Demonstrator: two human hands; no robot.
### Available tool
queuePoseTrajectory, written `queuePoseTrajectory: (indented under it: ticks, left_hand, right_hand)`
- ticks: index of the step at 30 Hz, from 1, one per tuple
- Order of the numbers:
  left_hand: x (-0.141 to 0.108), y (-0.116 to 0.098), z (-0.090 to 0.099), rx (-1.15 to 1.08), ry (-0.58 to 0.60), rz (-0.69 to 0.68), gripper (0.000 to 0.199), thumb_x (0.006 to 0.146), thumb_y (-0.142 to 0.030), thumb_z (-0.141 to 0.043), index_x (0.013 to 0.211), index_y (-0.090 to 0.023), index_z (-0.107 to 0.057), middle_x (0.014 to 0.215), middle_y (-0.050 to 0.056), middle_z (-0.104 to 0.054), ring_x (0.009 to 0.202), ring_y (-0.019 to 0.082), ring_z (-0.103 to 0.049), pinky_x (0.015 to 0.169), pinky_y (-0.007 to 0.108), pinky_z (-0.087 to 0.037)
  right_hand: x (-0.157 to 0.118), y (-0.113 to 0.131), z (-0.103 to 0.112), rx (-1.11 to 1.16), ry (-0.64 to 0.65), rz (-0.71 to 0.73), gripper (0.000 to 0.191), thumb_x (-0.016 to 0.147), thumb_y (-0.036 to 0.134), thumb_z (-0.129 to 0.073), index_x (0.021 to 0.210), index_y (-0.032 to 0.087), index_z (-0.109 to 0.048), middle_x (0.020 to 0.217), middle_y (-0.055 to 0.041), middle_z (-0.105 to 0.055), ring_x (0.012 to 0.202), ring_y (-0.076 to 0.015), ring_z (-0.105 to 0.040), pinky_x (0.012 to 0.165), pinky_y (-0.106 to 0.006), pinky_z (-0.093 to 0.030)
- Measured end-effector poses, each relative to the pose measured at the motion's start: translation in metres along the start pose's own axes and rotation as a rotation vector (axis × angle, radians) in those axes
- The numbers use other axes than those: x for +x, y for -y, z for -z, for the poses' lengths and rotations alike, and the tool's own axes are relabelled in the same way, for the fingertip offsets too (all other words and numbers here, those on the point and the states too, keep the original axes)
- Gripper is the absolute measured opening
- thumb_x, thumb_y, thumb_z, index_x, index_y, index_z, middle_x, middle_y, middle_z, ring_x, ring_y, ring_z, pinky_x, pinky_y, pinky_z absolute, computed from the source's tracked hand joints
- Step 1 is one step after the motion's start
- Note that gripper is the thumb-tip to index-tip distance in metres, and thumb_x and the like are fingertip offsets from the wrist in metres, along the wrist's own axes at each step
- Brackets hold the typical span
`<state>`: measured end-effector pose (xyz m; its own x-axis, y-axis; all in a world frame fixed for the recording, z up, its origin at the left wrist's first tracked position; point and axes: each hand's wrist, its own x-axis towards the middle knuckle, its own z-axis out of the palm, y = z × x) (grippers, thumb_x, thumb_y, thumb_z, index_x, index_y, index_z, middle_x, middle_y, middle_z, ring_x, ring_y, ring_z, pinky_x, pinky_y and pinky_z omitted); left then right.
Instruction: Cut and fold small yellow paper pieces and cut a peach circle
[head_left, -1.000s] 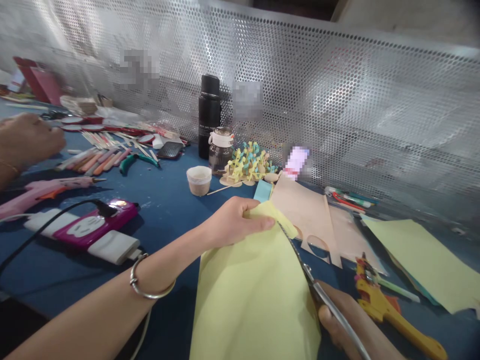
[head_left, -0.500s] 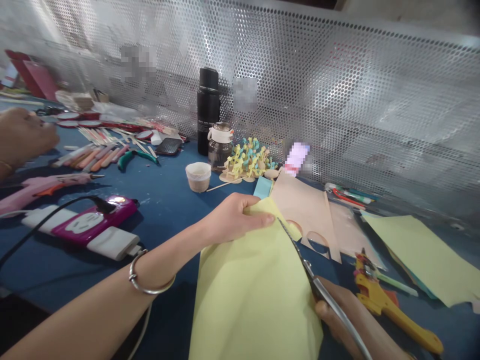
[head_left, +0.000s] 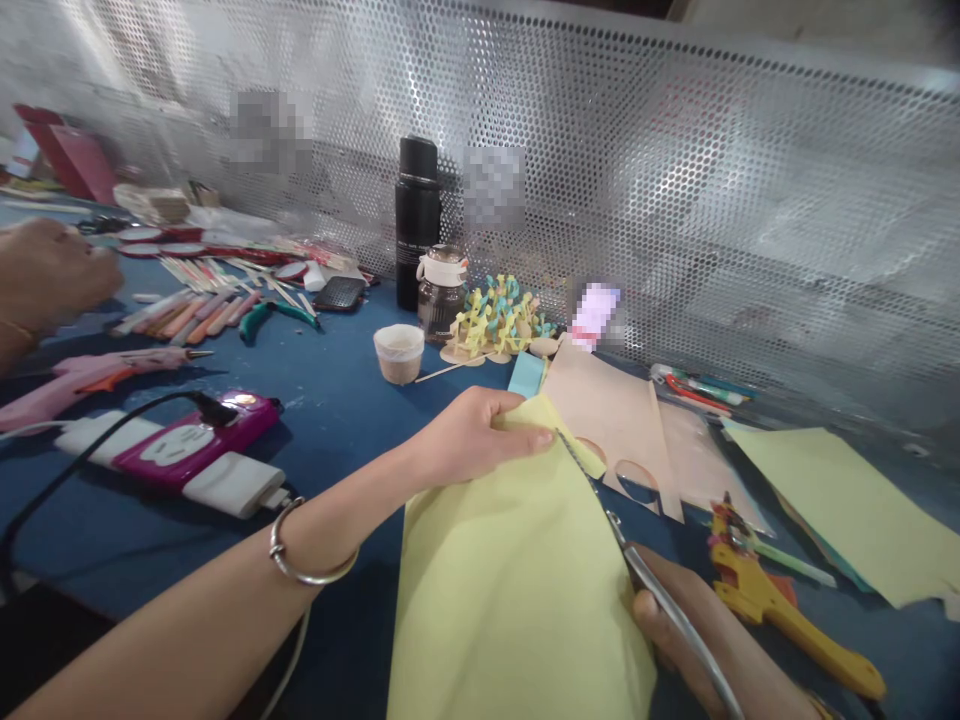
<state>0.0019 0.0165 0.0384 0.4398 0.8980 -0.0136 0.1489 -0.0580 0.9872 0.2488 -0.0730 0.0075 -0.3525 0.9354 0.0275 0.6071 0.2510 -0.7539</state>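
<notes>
My left hand pinches the top edge of a pale yellow paper sheet, thumb on its upper face. The sheet hangs down toward me, slightly curved. In my right hand are metal scissors, their blades lying along the sheet's right side with the tip close to my left thumb. Part of my right hand is hidden behind the paper and the scissors' handle. Past the blades, a beige sheet with round cut-outs lies on the blue table.
To the right are a yellow-handled punch plier and stacked yellow sheets. A small cup, a black flask and a jar stand ahead. A power strip, a pink glue gun and another person's hand are left.
The sheet's lower part has shifted slightly right, and the scissors have turned a little at its edge. Both hands keep their hold. The view has shifted slightly.
</notes>
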Motion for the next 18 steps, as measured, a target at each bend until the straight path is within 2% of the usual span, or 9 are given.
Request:
queuePoseTrajectory:
  ticks: [6,11,15,18]
  left_hand:
    - [-0.001,-0.001,0.0,0.012,0.019,-0.006,0.035,0.076,-0.049,-0.063,0.087,-0.016,-0.067,0.077,0.003,-0.068,0.061,0.015,-0.062,0.052,0.022,-0.047]
    - [-0.002,-0.002,0.0,0.015,0.027,-0.019,0.033,0.077,-0.047,-0.062,0.084,-0.015,-0.066,0.077,0.004,-0.067,0.062,0.014,-0.062,0.053,0.022,-0.046]
    - [-0.001,-0.002,0.0,0.015,0.03,-0.008,0.034,0.077,-0.048,-0.062,0.088,-0.016,-0.066,0.08,0.005,-0.067,0.063,0.015,-0.062,0.053,0.023,-0.047]
    - [-0.001,-0.001,0.0,0.012,0.036,-0.008,0.034,0.077,-0.047,-0.062,0.087,-0.015,-0.066,0.079,0.004,-0.067,0.063,0.015,-0.062,0.054,0.022,-0.046]
  right_hand:
    - [0.0,-0.003,0.0,0.023,0.072,-0.008,0.048,0.087,0.062,-0.041,0.071,0.019,-0.058,0.063,-0.0024,-0.057,0.051,-0.0125,-0.047,0.047,-0.023,-0.042]
    - [0.003,-0.01,0.0,0.017,0.089,-0.002,0.048,0.087,0.061,-0.041,0.07,0.019,-0.056,0.064,-0.0026,-0.055,0.057,-0.0145,-0.048,0.051,-0.023,-0.043]
    - [0.003,-0.012,0.0,0.022,0.128,-0.03,0.046,0.089,0.058,-0.039,0.072,0.018,-0.055,0.063,-0.0014,-0.055,0.053,-0.012,-0.045,0.049,-0.022,-0.042]
    - [0.001,-0.01,0.001,0.02,0.11,-0.011,0.047,0.087,0.061,-0.04,0.072,0.019,-0.055,0.064,-0.0026,-0.056,0.057,-0.0139,-0.048,0.051,-0.023,-0.044]
